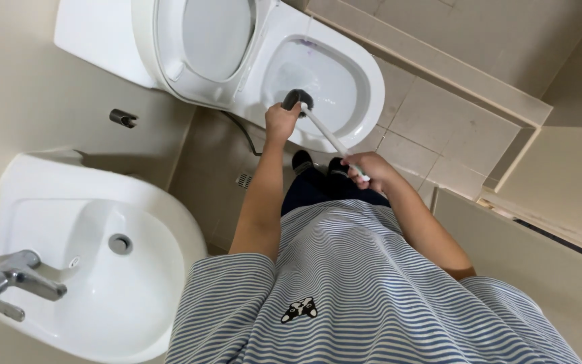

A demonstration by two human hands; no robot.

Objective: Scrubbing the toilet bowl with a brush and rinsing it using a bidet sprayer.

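Right hand (366, 166) grips brush (325, 130) handle; left hand (281, 123) closed near its head at toilet (372, 87) rim; sink (69, 202) left.

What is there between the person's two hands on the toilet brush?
In the head view, only the brush's bare white handle runs between the left hand, near the dark brush head, and the right hand.

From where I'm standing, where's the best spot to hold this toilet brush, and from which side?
Grip the toilet brush by its white handle, up at the end the right hand holds. The handle slants up from the bowl toward you, so come from above, clear of the dark head under the left hand.
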